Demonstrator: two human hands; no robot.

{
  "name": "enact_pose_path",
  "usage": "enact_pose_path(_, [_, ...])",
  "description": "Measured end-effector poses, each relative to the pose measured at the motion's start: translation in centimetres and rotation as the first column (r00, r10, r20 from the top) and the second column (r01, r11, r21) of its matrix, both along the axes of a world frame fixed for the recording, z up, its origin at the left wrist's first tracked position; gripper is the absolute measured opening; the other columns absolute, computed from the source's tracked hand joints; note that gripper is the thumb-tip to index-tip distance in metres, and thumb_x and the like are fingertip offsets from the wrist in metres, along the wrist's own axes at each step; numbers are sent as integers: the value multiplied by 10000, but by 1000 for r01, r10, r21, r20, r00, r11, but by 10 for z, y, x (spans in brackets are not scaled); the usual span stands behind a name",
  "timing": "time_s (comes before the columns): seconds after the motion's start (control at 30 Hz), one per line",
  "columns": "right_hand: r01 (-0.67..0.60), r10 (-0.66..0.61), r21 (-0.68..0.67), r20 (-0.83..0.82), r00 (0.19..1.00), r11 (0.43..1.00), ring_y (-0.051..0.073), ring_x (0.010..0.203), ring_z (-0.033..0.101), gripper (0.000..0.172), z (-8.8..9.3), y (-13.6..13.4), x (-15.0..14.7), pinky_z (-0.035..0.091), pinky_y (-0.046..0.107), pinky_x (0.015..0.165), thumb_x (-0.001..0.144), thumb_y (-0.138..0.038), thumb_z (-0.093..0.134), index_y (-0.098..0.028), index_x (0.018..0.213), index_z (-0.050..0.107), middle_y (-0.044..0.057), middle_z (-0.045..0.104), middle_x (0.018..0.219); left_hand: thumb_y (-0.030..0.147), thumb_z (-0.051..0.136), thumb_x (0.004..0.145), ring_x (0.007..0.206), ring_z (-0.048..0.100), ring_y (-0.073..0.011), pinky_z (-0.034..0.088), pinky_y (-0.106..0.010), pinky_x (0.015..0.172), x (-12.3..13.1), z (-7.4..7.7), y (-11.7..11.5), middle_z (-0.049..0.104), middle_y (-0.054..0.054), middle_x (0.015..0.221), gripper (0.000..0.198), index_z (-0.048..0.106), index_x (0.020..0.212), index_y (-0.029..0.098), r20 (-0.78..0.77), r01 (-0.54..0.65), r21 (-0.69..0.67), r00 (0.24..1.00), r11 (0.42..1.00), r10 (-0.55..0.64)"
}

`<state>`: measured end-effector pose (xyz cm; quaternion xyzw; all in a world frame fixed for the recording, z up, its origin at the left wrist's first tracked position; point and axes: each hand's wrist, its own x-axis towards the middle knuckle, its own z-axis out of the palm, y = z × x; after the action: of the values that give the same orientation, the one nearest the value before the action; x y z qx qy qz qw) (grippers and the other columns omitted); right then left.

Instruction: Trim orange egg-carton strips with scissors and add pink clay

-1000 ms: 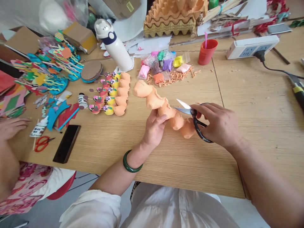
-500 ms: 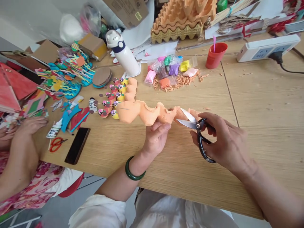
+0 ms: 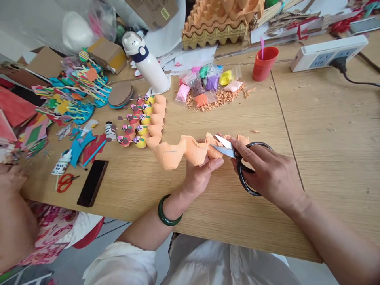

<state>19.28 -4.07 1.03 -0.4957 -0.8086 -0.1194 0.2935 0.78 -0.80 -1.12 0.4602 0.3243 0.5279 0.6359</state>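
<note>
My left hand [image 3: 202,174] grips an orange strip of egg carton cups [image 3: 184,148] from below, holding it above the wooden table [image 3: 326,130]. My right hand [image 3: 267,170] has its fingers through the black handles of the scissors [image 3: 237,156]. The blades are parted at the strip's right part, just above my left thumb. A green bangle [image 3: 168,213] sits on my left wrist.
Decorated egg cup figures [image 3: 142,122], a white bottle [image 3: 147,63], clay bags [image 3: 208,83], a red cup [image 3: 263,63], a power strip [image 3: 326,53], stacked egg trays [image 3: 216,23], a black phone [image 3: 92,188] and red scissors [image 3: 65,182] lie around. Another person's arm [image 3: 14,213] is at the left.
I have turned the egg carton strip from slanting to nearly level and brought it lower and closer. The scissors followed, blades still parted on it. The other person's hand has drawn back.
</note>
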Motion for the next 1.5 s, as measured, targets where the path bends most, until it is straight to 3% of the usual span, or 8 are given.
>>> enact_pose_path(0.17, [1, -2, 45, 32, 999, 999, 137, 567, 586, 360, 1, -2, -1, 331, 304, 513, 984, -230, 654, -113, 1319, 717, 5, 703, 715, 312, 878, 743, 1394, 558, -283, 360, -490, 1263, -2, -5, 0, 741, -38, 1153, 299, 735, 996, 243, 50, 18, -36, 999, 999, -16])
enact_pose_path(0.33, [31, -33, 69, 31, 999, 997, 125, 530, 567, 320, 6, -5, -5, 307, 296, 489, 987, -227, 655, -118, 1274, 747, -10, 678, 661, 255, 857, 775, 1327, 613, -224, 406, -441, 1240, -5, -10, 1, 728, -5, 1289, 419, 741, 1175, 296, 108, 72, 6, 992, 997, -73])
enact_pose_path(0.6, [20, -21, 33, 17, 1000, 999, 107, 458, 477, 312, 7, -9, -3, 279, 289, 472, 1017, -236, 609, -97, 1253, 757, -31, 623, 589, 308, 872, 760, 1311, 622, -250, 405, -453, 1236, -7, -7, 3, 719, -18, 1290, 451, 719, 1183, 286, 43, 78, -2, 996, 997, -78])
enact_pose_path(0.87, [80, -82, 38, 53, 995, 996, 158, 599, 621, 327, 10, -7, -6, 304, 300, 516, 982, -323, 676, -135, 1238, 756, 11, 708, 709, 246, 821, 825, 1348, 598, -212, 429, -419, 1222, -9, -10, 3, 684, -14, 1357, 502, 655, 1293, 315, 51, 109, 93, 992, 990, -114])
enact_pose_path(1.13, [67, -71, 71, 56, 996, 995, 127, 481, 541, 302, 9, -12, -6, 270, 291, 466, 1002, -286, 632, -94, 1195, 762, -8, 638, 598, 305, 817, 836, 1355, 605, -252, 448, -470, 1205, -10, -8, 1, 672, -44, 1381, 491, 613, 1282, 307, -19, 125, 98, 992, 987, -123])
enact_pose_path(1.23, [48, -48, 7, 22, 999, 999, 122, 448, 501, 315, 12, -16, -5, 258, 292, 450, 1016, -286, 608, -78, 1198, 757, 1, 643, 583, 267, 803, 849, 1343, 611, -231, 458, -450, 1195, -11, -5, 2, 687, -32, 1341, 479, 626, 1290, 322, -3, 144, 128, 989, 981, -145])
enact_pose_path(1.33, [-14, -6, -177, -110, 994, 984, 114, 455, 487, 344, 16, -20, -3, 279, 272, 459, 1030, -327, 590, -122, 1260, 743, 15, 689, 638, 273, 802, 847, 1280, 645, -224, 471, -434, 1181, -13, -2, 3, 700, -27, 1258, 547, 610, 1355, 337, -13, 125, 169, 992, 978, -124])
enact_pose_path(1.5, [-280, -55, -523, -536, 842, 805, 99, 513, 462, 397, 25, -19, 4, 344, 238, 509, 984, -458, 651, -171, 1227, 780, -5, 608, 631, 317, 791, 854, 1187, 689, -245, 540, -444, 1097, -16, 3, 1, 684, -49, 1264, 592, 574, 1404, 330, -96, 39, 242, 995, 969, -16])
